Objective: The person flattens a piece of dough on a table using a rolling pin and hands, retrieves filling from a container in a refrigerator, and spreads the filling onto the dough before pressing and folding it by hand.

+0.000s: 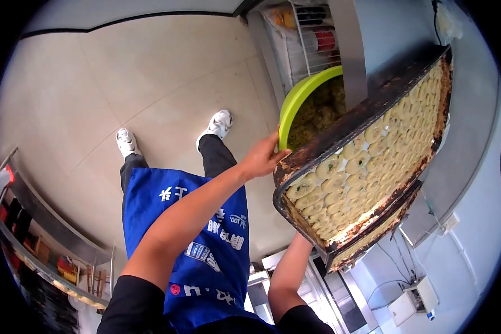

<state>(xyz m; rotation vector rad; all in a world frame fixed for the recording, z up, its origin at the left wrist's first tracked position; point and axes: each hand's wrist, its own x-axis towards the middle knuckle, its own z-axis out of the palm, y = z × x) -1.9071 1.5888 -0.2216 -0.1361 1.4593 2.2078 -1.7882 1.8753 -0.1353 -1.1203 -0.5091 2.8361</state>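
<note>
Rows of flat, pale yellow dough pieces with green flecks fill a dark, scorched baking tray point(367, 161). My left hand point(266, 156) reaches across my body and is closed at the tray's near corner, its fingers partly hidden at the edge. A lime-green tub point(293, 106) with a yellowish-green mass in it stands right beside that hand. My right forearm point(295, 267) goes up behind the tray's lower side, and the hand itself is hidden. Under the first tray, the edge of a second tray point(373, 228) with similar pale filling shows.
A steel counter point(466, 150) runs along the wall on the right. White wire shelving point(317, 36) with bags stands beyond the tub. Cables and a white box point(414, 300) are at lower right. A curved-looking metal rack point(50, 222) stands at left on the tiled floor point(167, 72).
</note>
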